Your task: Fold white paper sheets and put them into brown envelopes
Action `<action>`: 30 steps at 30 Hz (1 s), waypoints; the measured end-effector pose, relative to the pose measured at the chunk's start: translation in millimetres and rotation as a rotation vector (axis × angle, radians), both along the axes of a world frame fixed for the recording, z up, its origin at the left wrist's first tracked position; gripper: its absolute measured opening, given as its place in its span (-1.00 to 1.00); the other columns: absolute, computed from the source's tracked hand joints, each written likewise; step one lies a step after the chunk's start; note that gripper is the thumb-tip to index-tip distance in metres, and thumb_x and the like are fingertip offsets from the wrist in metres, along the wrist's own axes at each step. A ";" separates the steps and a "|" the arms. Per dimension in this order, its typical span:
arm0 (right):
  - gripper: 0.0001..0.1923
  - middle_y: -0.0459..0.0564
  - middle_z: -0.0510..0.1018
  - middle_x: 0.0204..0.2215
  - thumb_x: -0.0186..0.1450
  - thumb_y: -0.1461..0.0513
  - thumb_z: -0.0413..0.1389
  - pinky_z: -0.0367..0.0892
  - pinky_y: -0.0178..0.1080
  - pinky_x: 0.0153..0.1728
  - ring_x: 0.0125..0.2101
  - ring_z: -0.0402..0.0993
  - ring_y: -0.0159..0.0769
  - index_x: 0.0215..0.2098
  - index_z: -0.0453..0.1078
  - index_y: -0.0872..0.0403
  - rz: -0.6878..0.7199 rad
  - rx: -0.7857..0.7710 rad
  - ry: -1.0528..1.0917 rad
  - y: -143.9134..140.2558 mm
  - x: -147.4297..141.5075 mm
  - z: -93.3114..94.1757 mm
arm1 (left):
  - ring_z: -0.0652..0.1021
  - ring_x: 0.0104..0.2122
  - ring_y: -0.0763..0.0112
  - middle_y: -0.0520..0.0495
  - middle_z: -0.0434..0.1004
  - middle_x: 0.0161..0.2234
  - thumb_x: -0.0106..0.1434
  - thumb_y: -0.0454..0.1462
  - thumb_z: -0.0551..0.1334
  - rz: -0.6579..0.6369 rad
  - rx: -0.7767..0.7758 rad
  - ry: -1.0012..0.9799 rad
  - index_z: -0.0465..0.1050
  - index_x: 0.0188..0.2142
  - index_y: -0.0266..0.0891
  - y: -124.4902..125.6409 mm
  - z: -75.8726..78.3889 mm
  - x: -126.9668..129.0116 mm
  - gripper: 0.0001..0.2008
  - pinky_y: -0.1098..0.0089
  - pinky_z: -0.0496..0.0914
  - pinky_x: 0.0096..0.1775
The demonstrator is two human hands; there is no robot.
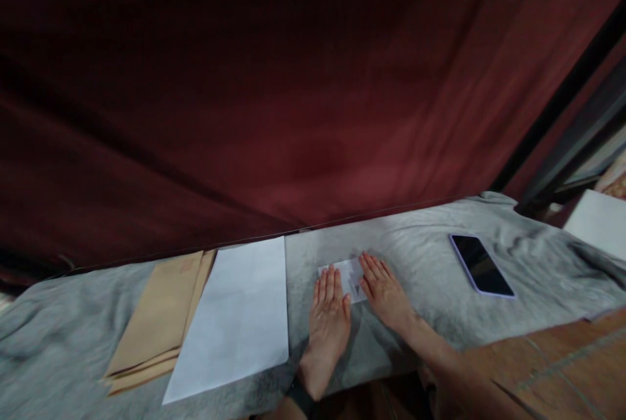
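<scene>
A small white piece of paper (349, 276) lies on the grey cloth, partly covered by both hands. My left hand (328, 315) rests flat over its left side, fingers stretched out and pointing away from me. On the right edge of the paper lies my right hand (384, 286), also flat, its fingers close together and angled to the left. Neither hand grips anything. What the covered parts of the paper look like is hidden.
Left of the hands are large white sheets (239, 315) and a stack of brown envelopes (156, 309). A phone in a purple case (482, 267) lies at the right. A dark red curtain (313, 113) hangs behind the cloth-covered surface (415, 244). Tiled floor (552, 361) shows at lower right.
</scene>
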State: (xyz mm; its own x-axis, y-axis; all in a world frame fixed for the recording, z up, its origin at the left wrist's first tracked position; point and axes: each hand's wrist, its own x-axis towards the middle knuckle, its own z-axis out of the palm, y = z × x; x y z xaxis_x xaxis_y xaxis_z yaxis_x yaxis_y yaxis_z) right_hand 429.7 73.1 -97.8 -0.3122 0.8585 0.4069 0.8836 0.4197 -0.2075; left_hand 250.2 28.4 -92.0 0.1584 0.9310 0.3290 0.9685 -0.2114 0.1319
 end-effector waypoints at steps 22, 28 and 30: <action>-0.60 0.17 0.64 -0.14 0.46 0.24 -0.10 0.44 -0.19 -0.17 -0.21 0.62 -0.13 0.14 0.45 0.09 -0.195 -0.203 0.124 16.0 12.7 16.8 | 0.23 0.39 0.08 -0.30 0.14 0.41 0.45 -0.16 0.02 0.089 -0.059 0.062 0.10 0.43 -0.34 -6.4 -10.4 -15.5 -0.38 0.01 0.23 0.33; -0.76 0.08 0.67 -0.32 0.39 0.22 0.00 0.39 -0.25 -0.30 -0.29 0.62 -0.17 -0.16 0.52 0.05 -0.249 -0.351 0.307 21.9 15.1 19.2 | 0.22 0.40 0.06 -0.32 0.14 0.41 0.46 -0.14 -0.01 0.095 -0.101 0.076 0.16 0.40 -0.41 -6.3 -2.2 -13.8 -0.39 0.04 0.24 0.33; -0.80 0.02 0.63 -0.43 0.34 0.20 0.05 0.34 -0.27 -0.38 -0.36 0.58 -0.20 -0.34 0.50 0.04 -0.226 -0.480 0.441 25.2 17.2 22.7 | 0.22 0.40 0.03 -0.35 0.13 0.41 0.45 -0.10 0.01 0.090 -0.107 0.078 0.17 0.39 -0.44 -7.8 0.9 -12.6 -0.36 0.02 0.22 0.34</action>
State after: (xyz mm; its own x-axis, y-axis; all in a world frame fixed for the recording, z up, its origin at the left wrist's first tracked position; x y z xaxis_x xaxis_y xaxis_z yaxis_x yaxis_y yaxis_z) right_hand 446.9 98.3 -75.0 0.0030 0.9999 0.0132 0.7288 0.0069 -0.6847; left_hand 237.6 20.7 -91.2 0.0942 0.9717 0.2168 0.9910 -0.1124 0.0729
